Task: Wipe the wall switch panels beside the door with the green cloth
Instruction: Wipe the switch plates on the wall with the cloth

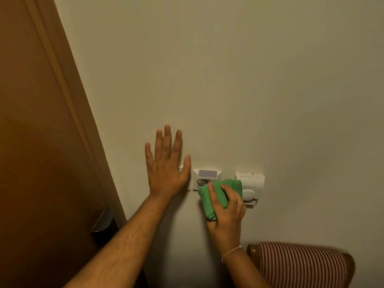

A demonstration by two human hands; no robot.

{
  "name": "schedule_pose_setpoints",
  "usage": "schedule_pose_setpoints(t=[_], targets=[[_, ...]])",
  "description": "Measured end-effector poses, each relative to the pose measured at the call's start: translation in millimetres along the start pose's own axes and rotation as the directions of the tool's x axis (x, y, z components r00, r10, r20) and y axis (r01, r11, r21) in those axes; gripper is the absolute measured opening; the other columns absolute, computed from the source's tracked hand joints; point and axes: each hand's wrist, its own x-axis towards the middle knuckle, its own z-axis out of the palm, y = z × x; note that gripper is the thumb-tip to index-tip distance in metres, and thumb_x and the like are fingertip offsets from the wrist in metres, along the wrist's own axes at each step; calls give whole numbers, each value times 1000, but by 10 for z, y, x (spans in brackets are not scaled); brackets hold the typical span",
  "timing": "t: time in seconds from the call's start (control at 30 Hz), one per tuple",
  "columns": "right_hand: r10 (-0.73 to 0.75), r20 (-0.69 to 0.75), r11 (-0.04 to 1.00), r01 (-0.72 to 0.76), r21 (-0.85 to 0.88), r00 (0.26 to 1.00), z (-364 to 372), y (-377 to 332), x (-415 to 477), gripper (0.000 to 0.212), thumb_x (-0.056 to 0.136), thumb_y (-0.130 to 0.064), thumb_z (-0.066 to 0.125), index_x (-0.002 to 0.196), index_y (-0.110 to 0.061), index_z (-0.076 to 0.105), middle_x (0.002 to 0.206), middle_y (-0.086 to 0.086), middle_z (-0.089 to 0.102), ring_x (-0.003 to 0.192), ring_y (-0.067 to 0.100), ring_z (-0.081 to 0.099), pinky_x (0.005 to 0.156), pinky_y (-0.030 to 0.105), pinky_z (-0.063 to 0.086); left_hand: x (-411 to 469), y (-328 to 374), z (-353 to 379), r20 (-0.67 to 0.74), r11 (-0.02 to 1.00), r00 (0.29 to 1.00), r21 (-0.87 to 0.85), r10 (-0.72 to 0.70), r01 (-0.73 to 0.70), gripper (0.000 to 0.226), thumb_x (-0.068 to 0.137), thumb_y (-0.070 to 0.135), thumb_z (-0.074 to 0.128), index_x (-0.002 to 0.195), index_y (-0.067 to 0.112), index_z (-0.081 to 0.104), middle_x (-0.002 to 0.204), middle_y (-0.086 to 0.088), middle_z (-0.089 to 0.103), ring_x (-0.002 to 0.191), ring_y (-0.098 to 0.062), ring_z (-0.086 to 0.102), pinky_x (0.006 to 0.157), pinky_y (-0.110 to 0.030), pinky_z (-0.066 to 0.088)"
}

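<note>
My right hand (225, 206) grips a bunched green cloth (216, 196) and presses it on the lower right part of the white key-card panel (199, 179), which has a card in its top slot. My left hand (166, 165) lies flat and open on the cream wall, fingers spread, and covers most of a white switch panel (181, 169) left of the card panel. A white thermostat (252, 183) with a round dial sits just right of the cloth, partly hidden by it.
A brown wooden door (37, 142) with a metal lever handle (102, 221) fills the left side. A chair back with red-and-white striped fabric (301, 265) stands against the wall at the lower right, below the thermostat.
</note>
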Motion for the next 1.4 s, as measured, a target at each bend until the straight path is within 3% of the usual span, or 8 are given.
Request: schedule_pose_setpoints(t=[0.23, 0.43, 0.6, 0.73, 0.9, 1.07, 1.2, 1.4], targets=[[-15, -15, 1000, 15, 11, 1000, 346, -34, 17, 109, 68, -12, 103, 156, -30, 41, 137, 11, 49, 124, 34, 52, 100, 55, 59, 393, -103, 350, -89, 999, 996, -39, -14, 11, 75, 119, 57, 26, 181, 30, -7, 188, -2, -20, 175, -24, -19, 140, -48, -19], [47, -93, 997, -41, 64, 995, 474, -25, 16, 95, 82, -18, 87, 162, -19, 37, 141, 12, 47, 128, 29, 50, 114, 37, 44, 358, -149, 521, -187, 997, 982, -76, 15, -30, 74, 119, 55, 34, 182, 32, 2, 189, 0, -10, 177, -27, -8, 141, -54, -9], [176, -192, 980, -153, 129, 966, 561, -67, -22, 56, 83, -18, 80, 134, -13, 56, 135, 12, 51, 127, 31, 52, 123, 24, 30, 355, -178, 594, -256, 995, 966, -85, 24, -47, 76, 116, 52, 41, 182, 33, 8, 189, 2, -5, 177, -27, -1, 142, -58, 0], [214, -203, 973, -189, 132, 956, 624, -81, -22, 45, 83, -22, 73, 124, -14, 56, 124, 11, 48, 113, 32, 50, 118, 15, 28, 352, -169, 586, -261, 997, 965, -72, 22, -42, 77, 116, 53, 40, 182, 35, 5, 189, 4, -9, 177, -25, -4, 142, -57, 0], [182, -242, 982, -162, 101, 953, 735, -148, -5, 32, 88, -21, 69, 117, -14, 56, 115, 9, 47, 105, 30, 50, 97, 35, 44, 343, -157, 561, -225, 999, 974, -39, 21, -31, 79, 116, 53, 38, 181, 37, -4, 189, 0, -2, 175, -21, -12, 142, -56, -3], [151, -206, 987, -136, 89, 967, 874, -280, -71, 22, 90, -17, 66, 111, -16, 59, 113, 8, 47, 102, 29, 49, 98, 29, 41, 334, -158, 555, -228, 999, 973, -37, 19, -28, 80, 115, 50, 40, 180, 37, -5, 184, -6, 5, 174, -21, -13, 141, -56, -4], [28, -129, 999, -26, 22, 991, 862, -213, -147, 24, 88, -15, 70, 110, -18, 60, 113, 6, 49, 100, 28, 51, 90, 36, 43, 345, -157, 541, -251, 999, 968, -32, 15, -23, 81, 115, 46, 45, 183, 32, 4, 184, -8, 9, 175, -22, -11, 141, -56, -2], [255, -247, 966, -233, 116, 935, 768, -111, -129, 19, 91, -14, 66, 107, -17, 58, 110, 7, 48, 102, 30, 50, 99, 33, 44, 345, -138, 546, -270, 1000, 963, -6, -4, 3, 69, 114, 45, 48, 176, 22, 27, 179, -20, 28, 168, -44, 22, 141, -57, 2]])
